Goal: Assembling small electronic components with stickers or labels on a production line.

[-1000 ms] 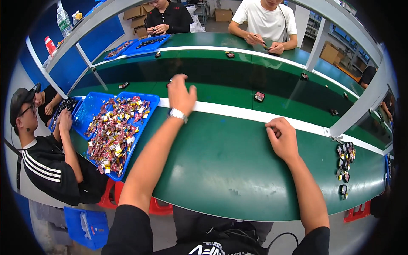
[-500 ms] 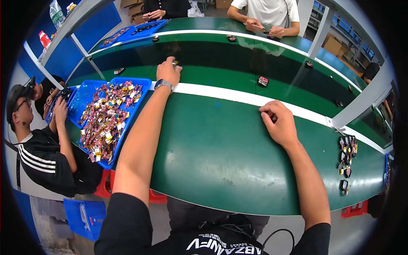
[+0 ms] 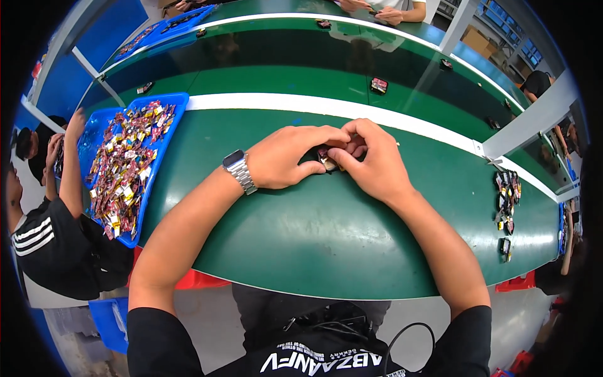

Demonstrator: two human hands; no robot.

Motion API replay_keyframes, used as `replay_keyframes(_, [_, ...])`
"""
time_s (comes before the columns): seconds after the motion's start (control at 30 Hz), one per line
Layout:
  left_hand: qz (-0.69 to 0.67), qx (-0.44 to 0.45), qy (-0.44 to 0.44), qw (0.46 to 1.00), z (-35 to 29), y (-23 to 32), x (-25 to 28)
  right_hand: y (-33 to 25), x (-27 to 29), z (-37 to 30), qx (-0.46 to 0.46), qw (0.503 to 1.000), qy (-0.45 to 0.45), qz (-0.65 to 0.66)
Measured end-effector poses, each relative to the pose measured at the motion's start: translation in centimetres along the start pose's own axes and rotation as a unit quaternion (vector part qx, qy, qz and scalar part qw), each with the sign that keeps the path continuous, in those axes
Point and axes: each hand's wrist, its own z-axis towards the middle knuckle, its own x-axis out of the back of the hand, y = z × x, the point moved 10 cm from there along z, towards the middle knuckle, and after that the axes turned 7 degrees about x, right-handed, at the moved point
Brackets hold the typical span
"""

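My two hands meet over the green tabletop, in front of the white strip. Between them is a small black-and-reddish piece with a pale part [image 3: 326,161], mostly covered by fingers. My left hand [image 3: 282,157], with a metal-banded watch on its wrist, grips the piece from the left with thumb and curled fingers. My right hand [image 3: 377,163] closes on its right side, thumb and forefinger pinched near the left fingertips. Exactly what the right fingers grasp is hidden.
Left of me, a blue tray [image 3: 162,158] holds many small wrapped red, white and yellow pieces. A black cluster [image 3: 506,200] and a single black piece [image 3: 505,249] lie right. Beyond the white strip [image 3: 264,102], small pieces [image 3: 378,85] sit on a green belt. Co-workers sit left and opposite.
My left hand has come back from the belt beyond the strip to the table with a small piece. My right hand has moved up and left to meet it. The view has shifted.
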Motion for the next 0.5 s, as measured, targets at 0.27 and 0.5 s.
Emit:
replay_keyframes(0.27, [0.097,0.003,0.127,0.987,-0.4,-1.8,0.6,-0.5,1.0,-1.0,0.053,0.997,0.047,-0.005])
replay_keyframes(0.5, [-0.04,0.027,0.084,0.995,0.0,-1.3,0.6,-2.6,0.9,-1.1,0.152,0.985,0.052,-0.056])
